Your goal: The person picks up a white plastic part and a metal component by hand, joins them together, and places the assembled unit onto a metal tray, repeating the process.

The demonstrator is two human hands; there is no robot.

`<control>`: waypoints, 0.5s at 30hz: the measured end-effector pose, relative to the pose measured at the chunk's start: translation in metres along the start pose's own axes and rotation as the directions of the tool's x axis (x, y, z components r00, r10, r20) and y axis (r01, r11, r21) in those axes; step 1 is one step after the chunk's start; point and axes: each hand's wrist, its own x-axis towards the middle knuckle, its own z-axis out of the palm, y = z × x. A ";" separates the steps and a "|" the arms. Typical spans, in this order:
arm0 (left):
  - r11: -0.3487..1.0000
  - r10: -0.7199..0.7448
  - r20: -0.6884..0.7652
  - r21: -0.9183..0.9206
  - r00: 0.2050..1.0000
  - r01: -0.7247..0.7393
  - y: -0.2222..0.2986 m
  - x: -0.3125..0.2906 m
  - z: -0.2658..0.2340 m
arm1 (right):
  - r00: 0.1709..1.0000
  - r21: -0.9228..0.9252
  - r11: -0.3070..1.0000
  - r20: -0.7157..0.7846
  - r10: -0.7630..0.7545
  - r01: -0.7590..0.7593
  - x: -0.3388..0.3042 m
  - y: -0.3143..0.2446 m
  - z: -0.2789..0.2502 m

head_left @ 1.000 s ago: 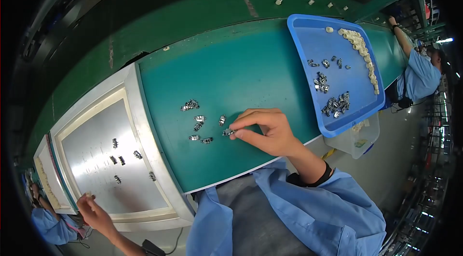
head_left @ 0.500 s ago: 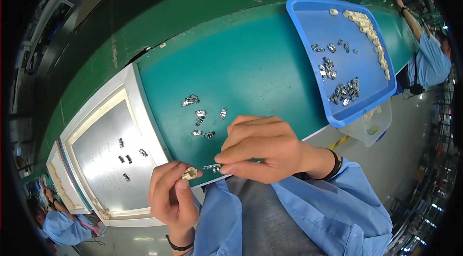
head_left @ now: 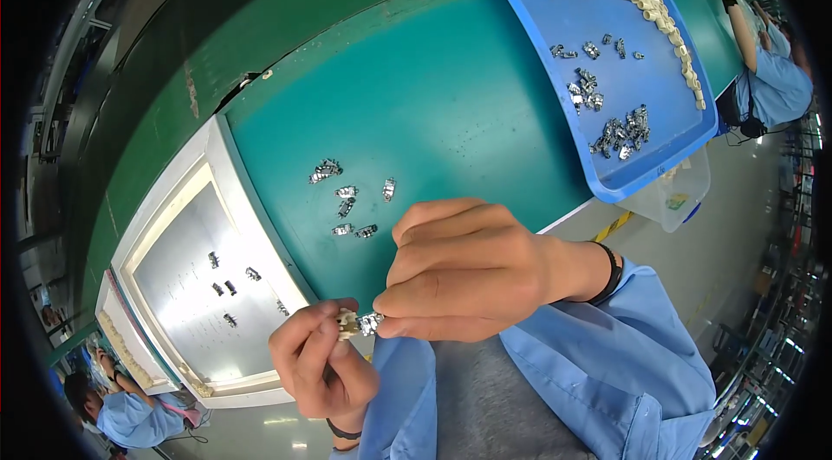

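Note:
Between the thumb and fingers of my left hand (head_left: 322, 358) is a small cream-coloured housing (head_left: 347, 325), its open end facing right. My right hand (head_left: 468, 274) pinches a small shiny metal clip part (head_left: 370, 323). The metal part's left end meets the mouth of the housing; how far inside it reaches, I cannot tell. Both hands are over the near edge of the green worktop. Beyond them lie several loose metal parts (head_left: 344, 207) of a similar kind.
A blue tray (head_left: 555, 126) at the right holds metal parts (head_left: 626, 132) and a row of cream housings (head_left: 663, 19). At the left, a white-framed metal plate (head_left: 173, 287) carries several small parts. A clear bin (head_left: 689, 191) stands below the tray. Co-workers (head_left: 771, 87) are at both sides.
The gap between the hands has closed: the metal part now meets the housing, where before they were apart. The view has shifted slightly, moving the tray up.

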 end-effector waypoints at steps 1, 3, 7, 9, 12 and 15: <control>1.000 0.001 0.005 0.000 1.000 -0.001 0.000 0.000 0.000 | 1.000 -0.004 1.000 -0.001 0.009 -0.009 0.000 0.000 0.000; 1.000 0.010 0.001 0.006 1.000 -0.010 -0.002 0.000 0.001 | 1.000 -0.010 1.000 -0.008 0.020 -0.020 -0.001 -0.001 0.000; 1.000 0.029 -0.011 0.003 1.000 -0.029 -0.001 -0.002 0.004 | 0.999 -0.022 0.999 0.014 0.042 -0.042 -0.002 -0.003 -0.002; 0.999 0.035 -0.014 0.003 0.999 -0.035 -0.001 -0.002 0.005 | 0.998 -0.020 0.998 0.009 0.055 -0.054 -0.003 -0.002 -0.002; 0.999 0.035 -0.020 -0.013 0.999 -0.035 -0.001 -0.001 0.006 | 0.998 -0.028 0.998 0.014 0.060 -0.060 -0.003 -0.002 -0.002; 0.995 0.003 -0.001 -0.100 1.000 -0.003 -0.001 -0.001 0.006 | 0.998 -0.052 0.997 0.031 0.060 -0.058 -0.005 -0.004 0.000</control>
